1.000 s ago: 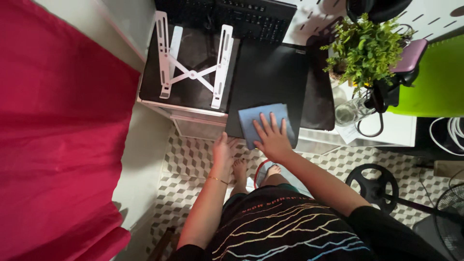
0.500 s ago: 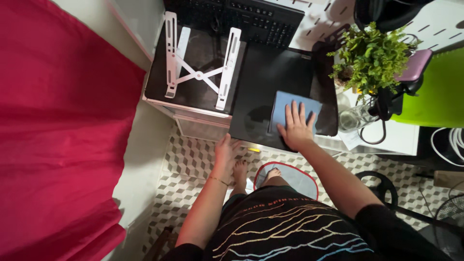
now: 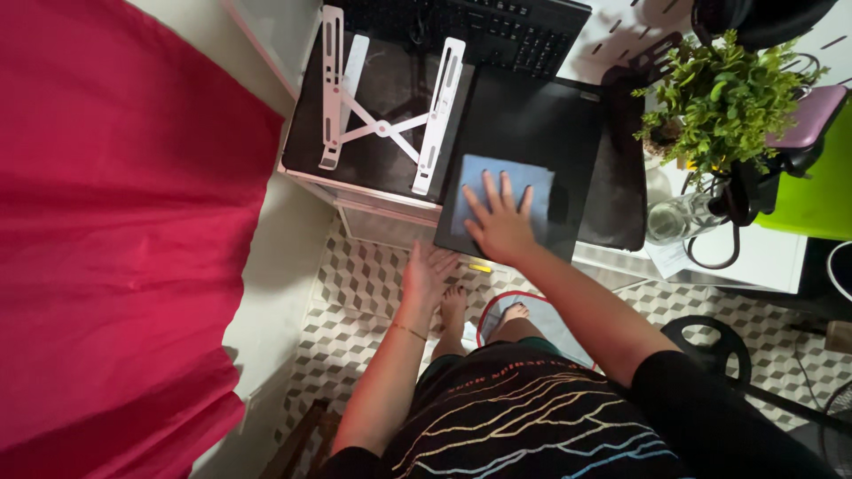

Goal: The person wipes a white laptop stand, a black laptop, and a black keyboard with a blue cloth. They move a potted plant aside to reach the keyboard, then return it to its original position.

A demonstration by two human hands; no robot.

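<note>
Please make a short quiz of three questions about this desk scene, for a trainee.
1. True or false: the right hand presses flat on the blue cloth.
2. The cloth lies on: A) the white folding stand; B) the closed black laptop; C) the keyboard.
3. Which hand wears a thin bracelet?

Key: 1 true; 2 B; 3 the left hand, held open below the desk edge.

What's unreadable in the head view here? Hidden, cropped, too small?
Head view only:
- Blue cloth: middle hidden under the right hand.
- Left hand: whether it touches the desk edge cannot be told.
- Keyboard: cut off by the top edge.
- Glass jar: partly hidden behind the plant.
</note>
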